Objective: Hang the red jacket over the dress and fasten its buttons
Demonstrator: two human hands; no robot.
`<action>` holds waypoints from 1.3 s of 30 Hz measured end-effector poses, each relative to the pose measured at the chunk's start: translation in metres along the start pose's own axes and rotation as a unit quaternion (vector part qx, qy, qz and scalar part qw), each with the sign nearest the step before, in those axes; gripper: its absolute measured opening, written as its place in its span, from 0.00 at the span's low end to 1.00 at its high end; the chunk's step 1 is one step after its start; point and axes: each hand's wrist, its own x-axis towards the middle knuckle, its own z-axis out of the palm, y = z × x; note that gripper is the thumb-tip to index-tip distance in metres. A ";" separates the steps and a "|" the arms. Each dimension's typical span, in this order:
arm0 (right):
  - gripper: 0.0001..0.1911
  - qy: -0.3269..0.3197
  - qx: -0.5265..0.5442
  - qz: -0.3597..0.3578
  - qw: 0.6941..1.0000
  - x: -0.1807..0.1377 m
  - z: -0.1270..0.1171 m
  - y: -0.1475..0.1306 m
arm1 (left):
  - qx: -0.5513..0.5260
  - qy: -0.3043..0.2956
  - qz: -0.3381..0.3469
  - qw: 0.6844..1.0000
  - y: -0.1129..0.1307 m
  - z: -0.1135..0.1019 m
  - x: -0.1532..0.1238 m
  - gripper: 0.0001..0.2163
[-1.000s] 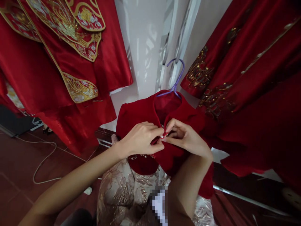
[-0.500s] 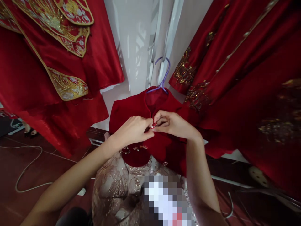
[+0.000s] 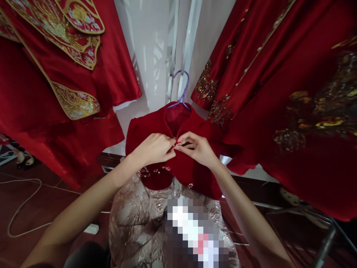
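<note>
A short red jacket [image 3: 199, 175] hangs on a purple hanger [image 3: 184, 93] in front of me. At the top of its front opening, both hands meet at a small red fastener with pearly beads [image 3: 177, 144]. My left hand [image 3: 156, 149] is closed, its thumb and fingertips pinching the fastener's left side. From the other side, my right hand [image 3: 198, 148] pinches the fastener between thumb and forefinger. The fingertips partly hide where the two front edges meet. Lower on the jacket is more beaded trim [image 3: 166, 168].
Gold-embroidered red garments [image 3: 75, 98] hang at the left, and more red garments [image 3: 251, 123] at the right. Shiny patterned cloth [image 3: 131, 212] lies below the jacket. A white cable [image 3: 25, 201] runs over the tiled floor, with a white block [image 3: 91, 228] nearby.
The view has shifted, so jacket and hands appear slightly further left. My right hand has turned and its forearm slants further outward. Both hands stay at the fastener.
</note>
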 end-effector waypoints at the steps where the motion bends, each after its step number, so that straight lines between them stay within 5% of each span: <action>1: 0.14 0.000 0.001 0.002 1.000 0.000 0.000 -0.001 | -0.002 -0.004 0.004 1.000 0.000 0.000 0.000 0.08; 17: 0.15 0.000 0.043 0.003 0.999 -0.009 -0.001 -0.001 | 0.008 -0.015 0.064 0.998 0.007 0.001 0.003 0.09; 29: 0.11 0.174 -0.076 0.031 0.981 -0.006 0.016 0.001 | -0.178 0.094 -0.061 0.978 0.031 0.041 -0.010 0.06; 34: 0.13 0.181 -0.072 0.043 0.980 -0.011 0.005 0.013 | -0.268 0.102 -0.073 0.955 0.042 0.062 -0.016 0.14; 39: 0.18 0.220 -0.038 0.033 0.974 -0.042 0.015 0.011 | -0.260 0.130 -0.162 0.943 0.034 0.071 -0.030 0.17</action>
